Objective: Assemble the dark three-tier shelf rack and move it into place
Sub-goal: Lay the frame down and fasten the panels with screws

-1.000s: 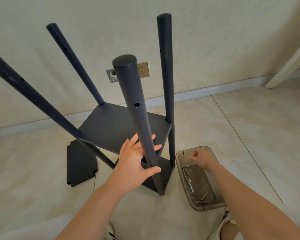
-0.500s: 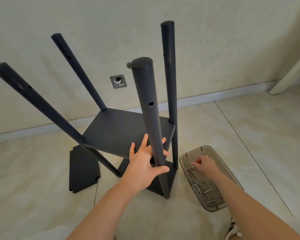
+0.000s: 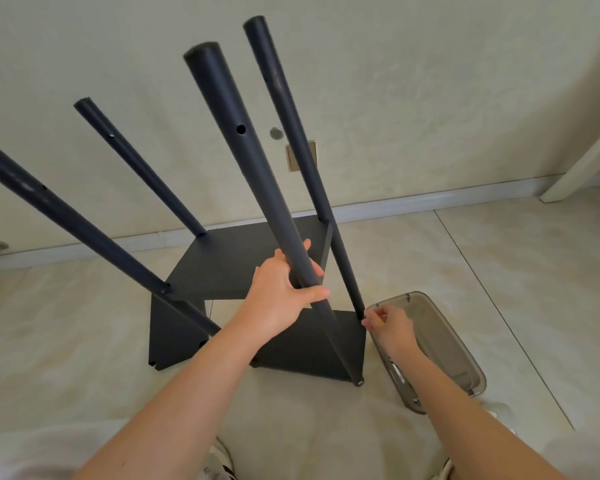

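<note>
**Dark shelf rack** (image 3: 243,261), partly built, stands on the tiled floor (image 3: 499,289) close to the wall (image 3: 430,81), directly ahead of me. Four round poles rise from it and splay toward the camera:
- the nearest pole (image 3: 253,188)
- the far right pole (image 3: 284,95)
- the far left pole (image 3: 136,161)
- the near left pole (image 3: 59,209)

A raised shelf panel (image 3: 201,271) spans the poles, and a lower shelf panel (image 3: 302,351) sits at their feet. A screw hole (image 3: 240,129) shows on the upper part of the nearest pole. A loose dark panel (image 3: 170,337) lies flat on the floor left of the rack, and the near left pole crosses in front of it.

**Hands.** My left hand (image 3: 281,292) grips the nearest pole at the level of the raised panel, with the thumb (image 3: 317,292) across the front and the fingers wrapped behind. My right hand (image 3: 392,323) is at the foot of the far right pole, by the corner of the lower panel. Its fingertips (image 3: 371,322) are curled together against that corner, and I cannot tell whether they pinch anything.

**Surroundings.** Just right of the rack, a translucent grey plastic tray (image 3: 447,341) lies on the floor beneath my right wrist, with metal screws (image 3: 397,374) inside. On the wall behind the poles are a socket plate (image 3: 300,157) and a small round fitting (image 3: 275,133). A white skirting board (image 3: 430,202) runs along the wall's base.
</note>
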`<action>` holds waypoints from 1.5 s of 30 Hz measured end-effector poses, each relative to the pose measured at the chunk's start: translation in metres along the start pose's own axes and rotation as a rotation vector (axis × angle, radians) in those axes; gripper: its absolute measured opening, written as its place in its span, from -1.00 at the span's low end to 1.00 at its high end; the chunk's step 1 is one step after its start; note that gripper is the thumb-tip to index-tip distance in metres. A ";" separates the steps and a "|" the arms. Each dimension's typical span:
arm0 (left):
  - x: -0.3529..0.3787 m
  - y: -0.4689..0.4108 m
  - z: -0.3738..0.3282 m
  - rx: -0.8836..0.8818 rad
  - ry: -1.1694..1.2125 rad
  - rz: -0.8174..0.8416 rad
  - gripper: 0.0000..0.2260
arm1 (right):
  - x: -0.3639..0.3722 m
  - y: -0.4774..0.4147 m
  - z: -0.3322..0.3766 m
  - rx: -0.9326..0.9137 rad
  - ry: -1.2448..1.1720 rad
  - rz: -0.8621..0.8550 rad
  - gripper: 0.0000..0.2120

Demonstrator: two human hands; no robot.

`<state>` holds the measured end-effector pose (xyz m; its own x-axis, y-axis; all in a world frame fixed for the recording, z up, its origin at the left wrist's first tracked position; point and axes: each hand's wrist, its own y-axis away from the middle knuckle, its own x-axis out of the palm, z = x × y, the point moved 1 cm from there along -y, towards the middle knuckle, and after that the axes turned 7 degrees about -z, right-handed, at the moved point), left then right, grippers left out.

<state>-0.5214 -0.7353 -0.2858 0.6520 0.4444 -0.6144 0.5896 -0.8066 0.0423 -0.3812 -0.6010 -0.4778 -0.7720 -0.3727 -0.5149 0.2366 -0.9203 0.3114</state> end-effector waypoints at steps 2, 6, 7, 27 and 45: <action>-0.005 0.005 0.000 -0.006 0.042 -0.016 -0.82 | -0.002 0.004 -0.001 0.004 0.014 0.003 -0.84; -0.012 0.012 0.006 -0.013 0.073 -0.035 -0.84 | 0.001 0.017 0.004 0.006 -0.054 0.006 -0.86; -0.014 0.014 0.007 -0.010 0.081 -0.042 -0.84 | 0.005 0.022 0.009 -0.006 -0.078 0.022 -0.87; -0.106 0.035 0.079 -0.112 0.511 -0.251 -0.81 | 0.038 0.076 0.083 -0.402 0.036 0.213 -0.95; -0.109 0.077 0.142 -0.275 0.659 -0.418 -0.59 | 0.041 0.068 0.131 -0.685 0.374 0.427 -0.90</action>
<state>-0.6151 -0.9016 -0.3276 0.4483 0.8931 -0.0377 0.8853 -0.4378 0.1571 -0.4738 -0.6635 -0.3729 -0.3224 -0.6048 -0.7282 0.8538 -0.5180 0.0522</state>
